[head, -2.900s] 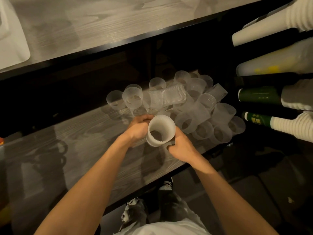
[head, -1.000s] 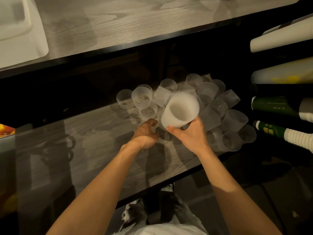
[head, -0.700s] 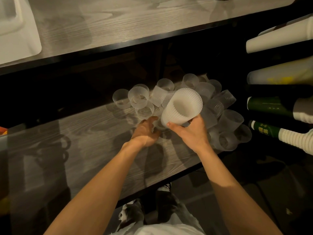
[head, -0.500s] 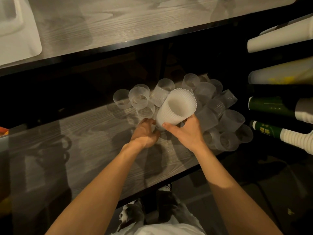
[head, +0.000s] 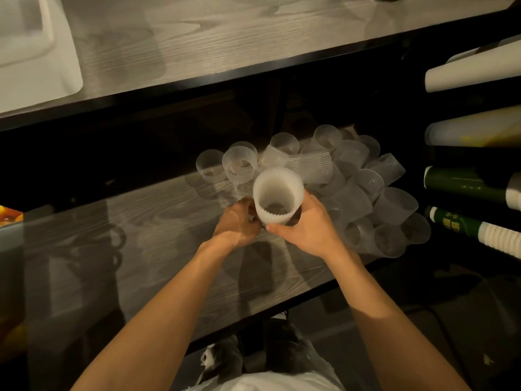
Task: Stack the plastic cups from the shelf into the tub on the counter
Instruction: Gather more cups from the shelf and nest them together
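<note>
A person's right hand (head: 307, 230) curls round an upright stack of nested cups (head: 277, 198) over the middle of the shelf (head: 141, 249). The left hand (head: 236, 224) meets its base, grip hidden. Loose cups (head: 366, 187) crowd the shelf's right end.

The person wears a white top (head: 267, 383), short-sleeved, and dark shoes (head: 222, 359) with white patches.

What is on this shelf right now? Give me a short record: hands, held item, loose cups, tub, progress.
right hand: grips the stack of cups near its base
left hand: fingers curled at the stack's base; grip hidden
loose cups: jumbled pile on the shelf, behind and right of the hands
tub: white, on the counter, upper left
progress: stack not yet in the tub
</note>
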Motion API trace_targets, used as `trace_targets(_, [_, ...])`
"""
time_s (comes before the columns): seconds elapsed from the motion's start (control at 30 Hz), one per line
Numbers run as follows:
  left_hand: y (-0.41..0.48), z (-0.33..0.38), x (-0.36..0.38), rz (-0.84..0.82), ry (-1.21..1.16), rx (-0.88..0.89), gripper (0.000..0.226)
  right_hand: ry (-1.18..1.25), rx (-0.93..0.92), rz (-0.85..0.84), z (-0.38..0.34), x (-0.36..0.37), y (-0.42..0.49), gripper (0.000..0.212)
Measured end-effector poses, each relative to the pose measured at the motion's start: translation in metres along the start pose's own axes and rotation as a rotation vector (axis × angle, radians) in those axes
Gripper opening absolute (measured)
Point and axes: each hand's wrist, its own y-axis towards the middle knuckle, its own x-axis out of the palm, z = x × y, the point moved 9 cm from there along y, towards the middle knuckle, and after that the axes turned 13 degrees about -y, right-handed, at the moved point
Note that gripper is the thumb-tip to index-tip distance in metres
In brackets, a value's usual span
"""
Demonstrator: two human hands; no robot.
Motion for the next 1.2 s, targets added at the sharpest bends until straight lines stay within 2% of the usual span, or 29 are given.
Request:
trace_targets(0.13, [-0.003,0.000,-0.010,0.032,-0.016,0.036,0.017,-0.046,0.113,-0.109,0.022,0.022,-0.002,0.075])
trace_targets(0.23, [-0.006,-0.006,-0.042,0.308,-0.112,0.054,0.016,0.003,0.146,-0.144,0.025,0.030,-0.002,0.070])
trace_targets(0.33, [-0.009,0.007,-0.072,0.499,-0.105,0.143,0.025,0.071,0.150,-0.175,0.023,0.032,0.001,0.075])
trace_targets(0.4, [-0.003,0.016,-0.086,0.546,-0.078,0.166,0.043,0.101,0.157,-0.173,0.022,0.030,0.003,0.078])
trace_targets(0.57, [0.024,0.024,-0.091,0.421,-0.092,0.127,0.097,0.133,0.165,-0.106,0.014,0.025,0.006,0.080])
trace_targets(0.67, [0.036,0.029,-0.084,0.340,-0.076,0.131,0.112,0.172,0.162,-0.058,0.009,0.018,0.008,0.081])
trace_targets(0.73, [0.043,0.031,-0.082,0.324,-0.054,0.127,0.111,0.204,0.160,-0.038,0.005,0.012,0.010,0.084])
trace_targets(0.9, [0.042,0.038,-0.085,0.377,-0.019,0.212,0.085,0.296,0.179,0.032,0.006,-0.005,0.017,0.088])
trace_targets(1.07, [0.025,0.036,-0.078,0.361,-0.141,0.251,0.085,0.299,0.203,0.085,0.008,-0.015,0.021,0.080])
trace_targets(1.2, [0.021,0.034,-0.068,0.297,-0.144,0.271,0.084,0.282,0.191,0.097,0.005,-0.019,0.023,0.082])
